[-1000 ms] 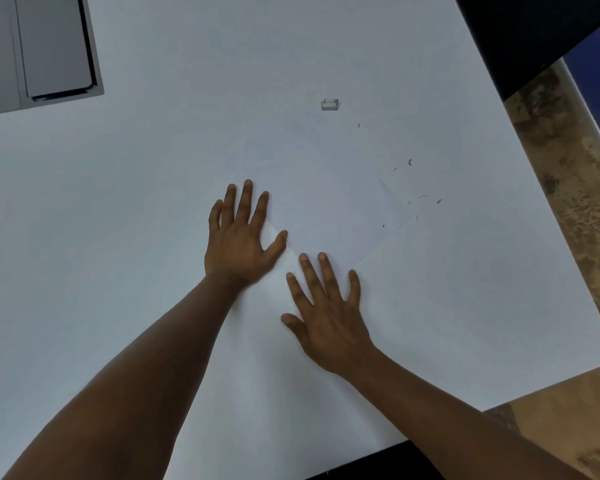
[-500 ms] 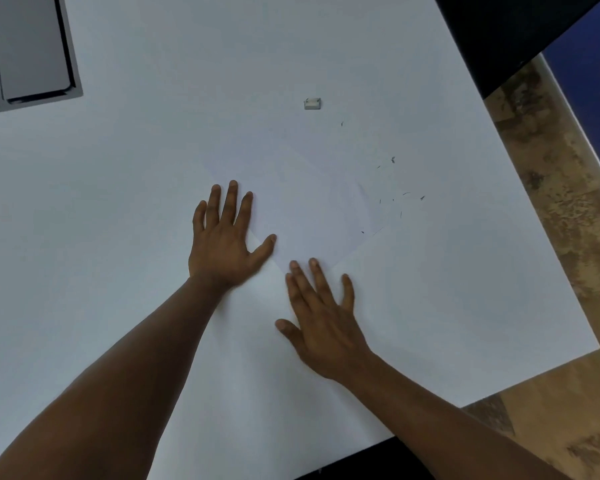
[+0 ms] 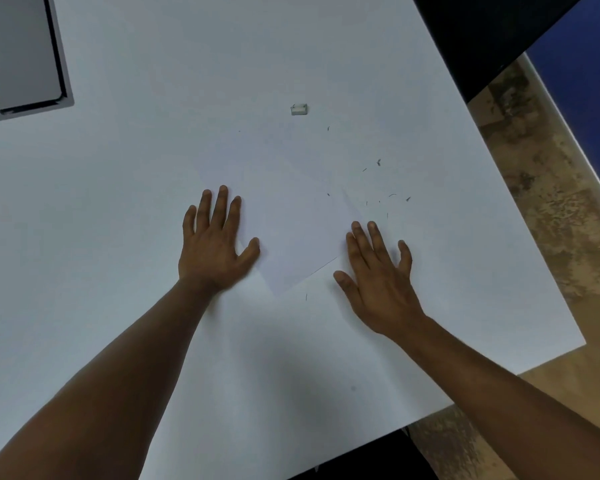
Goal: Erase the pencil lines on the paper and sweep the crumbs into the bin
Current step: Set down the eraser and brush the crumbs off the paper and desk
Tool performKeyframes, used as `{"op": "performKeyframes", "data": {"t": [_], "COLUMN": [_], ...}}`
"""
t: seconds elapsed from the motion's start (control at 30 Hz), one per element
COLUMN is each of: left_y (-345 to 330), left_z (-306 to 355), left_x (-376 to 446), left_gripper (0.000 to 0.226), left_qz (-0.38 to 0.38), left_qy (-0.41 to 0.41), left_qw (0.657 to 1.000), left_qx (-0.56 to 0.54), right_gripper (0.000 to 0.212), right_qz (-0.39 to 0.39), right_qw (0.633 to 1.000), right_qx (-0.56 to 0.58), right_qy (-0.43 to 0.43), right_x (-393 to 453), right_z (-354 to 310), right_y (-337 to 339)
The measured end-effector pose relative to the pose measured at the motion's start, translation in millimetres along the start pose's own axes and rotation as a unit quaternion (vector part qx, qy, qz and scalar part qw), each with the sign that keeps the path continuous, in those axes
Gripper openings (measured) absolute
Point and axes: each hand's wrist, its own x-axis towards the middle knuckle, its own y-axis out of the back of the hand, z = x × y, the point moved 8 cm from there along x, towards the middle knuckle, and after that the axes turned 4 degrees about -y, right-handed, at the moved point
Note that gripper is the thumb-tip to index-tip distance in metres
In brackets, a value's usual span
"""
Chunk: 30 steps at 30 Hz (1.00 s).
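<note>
A white sheet of paper [image 3: 298, 220] lies turned like a diamond on the white table [image 3: 118, 237], hard to tell apart from it. My left hand [image 3: 215, 244] lies flat with straight fingers on the paper's left corner. My right hand [image 3: 378, 282] lies flat at the paper's lower right edge, fingers spread. Dark eraser crumbs [image 3: 378, 188] are scattered beyond the right hand's fingertips, on the paper's right part and the table. One crumb [image 3: 306, 297] lies just below the paper's near corner. A small white eraser [image 3: 299, 109] sits farther back. No bin is in view.
A grey panel [image 3: 21, 53] is set in the table at the far left corner. The table's right edge [image 3: 520, 188] runs diagonally, with mottled brown floor [image 3: 568, 220] beyond it. A dark object [image 3: 492, 32] covers the far right corner.
My right hand has slid to the right, from the paper's near corner to its lower right edge. The left hand has stayed on the left corner. The view shifted slightly.
</note>
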Motion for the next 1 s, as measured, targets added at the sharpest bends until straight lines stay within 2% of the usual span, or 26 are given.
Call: {"op": "performKeyframes", "data": {"t": [0.17,0.33,0.4,0.5,0.67,0.77,0.87,1.0], "left_y": [3.1,4.0,3.7,1.2,-1.8,-2.9,-4.6,-15.3], "left_z": [3.9,4.7,4.6,2.8,-1.5,-1.3,10.7,40.0], "left_x": [0.6,0.7,0.5,0.0,-11.0,-20.2,-26.8,-35.0], "left_gripper": [0.093,0.097,0.097,0.097,0.096,0.092,0.087,0.083], "left_qz": [-0.011,-0.018,-0.017,-0.028,-0.032,-0.020,-0.011,-0.012], "left_qy": [0.010,0.008,0.007,-0.002,-0.021,-0.021,-0.028,-0.031], "left_qw": [1.000,1.000,1.000,1.000,0.999,0.999,0.999,0.999], "left_qx": [0.007,0.010,0.009,0.005,0.001,-0.021,-0.034,-0.022], "right_gripper": [0.073,0.072,0.072,0.073,0.076,0.075,0.075,0.073], "right_qz": [-0.004,-0.069,-0.076,-0.079,-0.059,-0.043,-0.034,-0.070], "right_qw": [0.998,0.982,0.978,0.982,0.994,0.998,0.995,0.975], "right_qx": [0.058,0.019,-0.009,-0.048,-0.084,-0.053,-0.036,-0.016], "right_qy": [0.006,0.173,0.193,0.163,0.033,0.012,0.091,0.211], "right_x": [-22.8,-64.5,-66.0,-49.3,-9.6,-1.5,-17.7,-55.5], "right_z": [-30.4,-91.7,-85.9,-43.3,58.8,67.4,25.2,-33.9], "right_y": [-10.1,-47.0,-56.1,-56.4,-32.8,-18.3,-22.5,-44.7]}}
